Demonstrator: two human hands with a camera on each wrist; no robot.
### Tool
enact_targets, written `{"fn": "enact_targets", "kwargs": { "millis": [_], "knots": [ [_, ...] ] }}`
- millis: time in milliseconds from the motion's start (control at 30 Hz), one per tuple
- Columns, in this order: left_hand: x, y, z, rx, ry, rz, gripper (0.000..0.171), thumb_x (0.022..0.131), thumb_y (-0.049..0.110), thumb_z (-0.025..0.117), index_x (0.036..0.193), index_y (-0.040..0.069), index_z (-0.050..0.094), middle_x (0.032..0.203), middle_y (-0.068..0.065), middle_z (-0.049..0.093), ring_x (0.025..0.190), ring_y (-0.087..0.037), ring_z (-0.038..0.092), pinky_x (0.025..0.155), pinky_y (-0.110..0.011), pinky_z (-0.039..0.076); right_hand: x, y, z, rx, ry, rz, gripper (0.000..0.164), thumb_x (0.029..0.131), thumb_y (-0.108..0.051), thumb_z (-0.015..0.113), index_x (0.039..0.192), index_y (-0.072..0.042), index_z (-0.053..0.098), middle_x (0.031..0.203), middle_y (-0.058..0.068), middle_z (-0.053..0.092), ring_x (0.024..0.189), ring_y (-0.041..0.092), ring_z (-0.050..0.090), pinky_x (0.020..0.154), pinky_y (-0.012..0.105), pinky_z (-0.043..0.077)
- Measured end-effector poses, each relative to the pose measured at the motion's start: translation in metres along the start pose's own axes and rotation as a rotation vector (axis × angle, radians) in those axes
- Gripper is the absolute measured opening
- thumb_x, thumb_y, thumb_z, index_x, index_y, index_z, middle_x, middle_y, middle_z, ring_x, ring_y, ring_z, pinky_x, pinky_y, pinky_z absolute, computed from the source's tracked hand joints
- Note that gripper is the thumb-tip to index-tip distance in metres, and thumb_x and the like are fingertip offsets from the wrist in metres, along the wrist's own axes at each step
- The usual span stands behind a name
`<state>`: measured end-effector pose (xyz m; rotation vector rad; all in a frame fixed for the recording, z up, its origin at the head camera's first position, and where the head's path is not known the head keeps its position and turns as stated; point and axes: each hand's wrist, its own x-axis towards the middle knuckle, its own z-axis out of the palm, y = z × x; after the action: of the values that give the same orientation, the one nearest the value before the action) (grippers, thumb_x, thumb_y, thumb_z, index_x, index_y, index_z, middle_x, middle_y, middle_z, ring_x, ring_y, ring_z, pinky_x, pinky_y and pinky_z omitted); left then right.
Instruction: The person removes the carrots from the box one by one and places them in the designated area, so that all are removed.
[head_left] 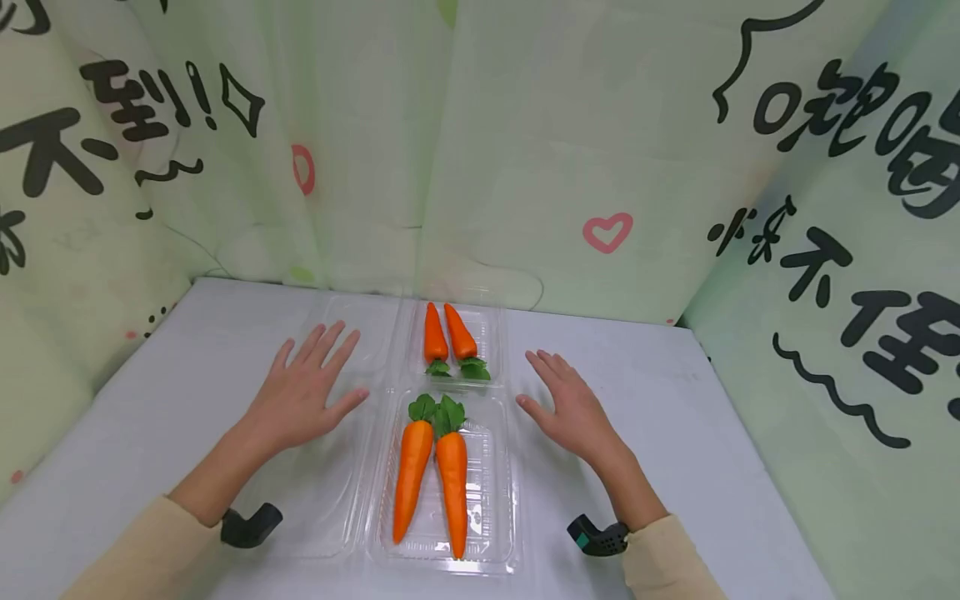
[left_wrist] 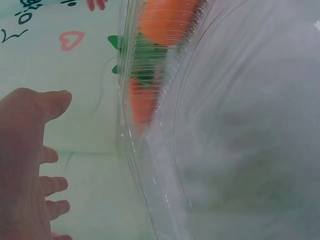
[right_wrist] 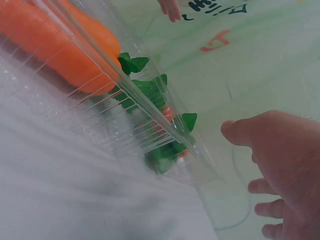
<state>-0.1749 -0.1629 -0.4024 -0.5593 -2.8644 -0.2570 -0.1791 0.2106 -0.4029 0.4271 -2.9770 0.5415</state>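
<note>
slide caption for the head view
Left hand and right hand either side of four carrots, two per clear container, leafy tops facing each other

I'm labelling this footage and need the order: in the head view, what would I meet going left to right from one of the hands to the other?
Left hand → left long carrot → right long carrot → right hand.

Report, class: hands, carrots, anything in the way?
Left hand, right hand empty. Two big carrots in near box, two small carrots in far box. Nothing visibly blocking.
</note>
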Motion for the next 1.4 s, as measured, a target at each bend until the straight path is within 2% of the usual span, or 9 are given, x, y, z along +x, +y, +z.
{"fn": "enact_targets", "kwargs": {
  "millis": [300,567,967,1400],
  "knots": [
    [-0.001,0.004,0.001,-0.021,-0.015,-0.004,0.081,0.091,0.052,0.054,0.154,0.011,0.024,0.159,-0.018,0.023,0.145,-0.041,0.023,0.112,-0.069,0.020,-0.002,0.000,0.002,0.069,-0.018,0.013,0.068,0.092,-0.041,0.061,0.151,-0.021,0.033,0.157,0.009,0.033,0.144,0.034,0.031,0.110,0.060,0.036],
    [-0.003,0.007,0.001,-0.055,-0.025,-0.006,0.080,0.091,0.051,0.055,0.154,0.011,0.024,0.159,-0.017,0.025,0.144,-0.041,0.025,0.112,-0.069,0.021,-0.003,-0.004,0.003,0.154,-0.018,-0.008,0.064,0.092,-0.034,0.064,0.149,-0.022,0.038,0.154,0.007,0.039,0.141,0.032,0.038,0.108,0.055,0.041],
    [-0.003,0.011,0.001,-0.113,-0.018,0.024,0.078,0.091,0.047,0.057,0.152,0.008,0.027,0.157,-0.016,0.029,0.141,-0.037,0.031,0.112,-0.067,0.024,-0.001,-0.011,-0.001,0.188,-0.021,-0.037,0.059,0.092,-0.034,0.064,0.146,-0.020,0.043,0.149,0.007,0.046,0.137,0.030,0.044,0.107,0.053,0.042],
    [0.000,0.018,0.002,-0.215,-0.042,0.024,0.076,0.092,0.045,0.058,0.151,0.007,0.030,0.154,-0.017,0.034,0.140,-0.035,0.035,0.113,-0.064,0.027,-0.003,-0.017,-0.001,0.246,-0.016,-0.080,0.054,0.092,-0.031,0.065,0.142,-0.019,0.049,0.144,0.006,0.052,0.133,0.028,0.049,0.105,0.051,0.045]
  ]
}}
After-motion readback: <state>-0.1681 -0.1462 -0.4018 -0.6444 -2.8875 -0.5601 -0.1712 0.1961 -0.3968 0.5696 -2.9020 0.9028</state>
